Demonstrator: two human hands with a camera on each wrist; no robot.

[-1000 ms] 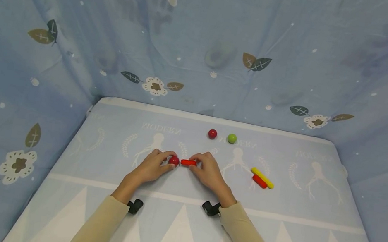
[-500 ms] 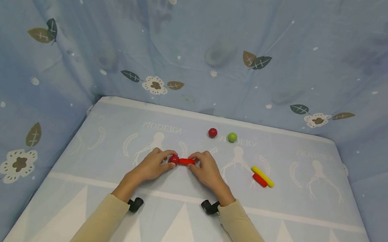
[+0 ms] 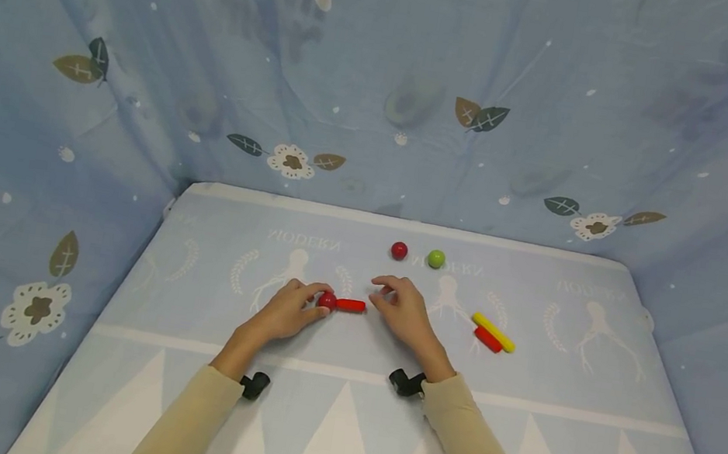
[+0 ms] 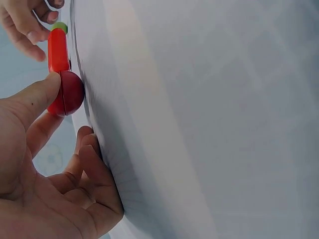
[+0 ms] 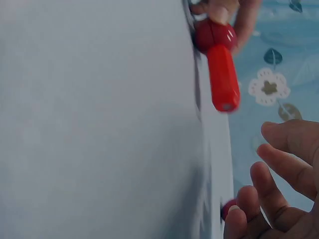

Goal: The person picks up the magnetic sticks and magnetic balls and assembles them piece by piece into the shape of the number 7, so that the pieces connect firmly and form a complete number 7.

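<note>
My left hand (image 3: 288, 311) pinches a dark red ball (image 3: 327, 300) between thumb and forefinger, low over the table. In the left wrist view a thin seam line runs across the ball (image 4: 73, 93). A short red stick (image 3: 351, 305) points right from the ball, its end against it. The right wrist view shows this red stick (image 5: 223, 79) with flat sides and a small mark on its free end. My right hand (image 3: 406, 313) is apart from the stick, just to its right, fingers spread and loosely bent with nothing between them.
On the table (image 3: 228, 238), a second red ball (image 3: 399, 250) and a green ball (image 3: 436, 259) lie toward the back. To the right, a yellow stick (image 3: 493, 332) lies beside another red stick (image 3: 487, 340). A patterned blue curtain (image 3: 384, 89) stands behind.
My right hand first slid the red stick left until it met the ball, then let go and moved away to the right. My left hand keeps its place on the ball.
</note>
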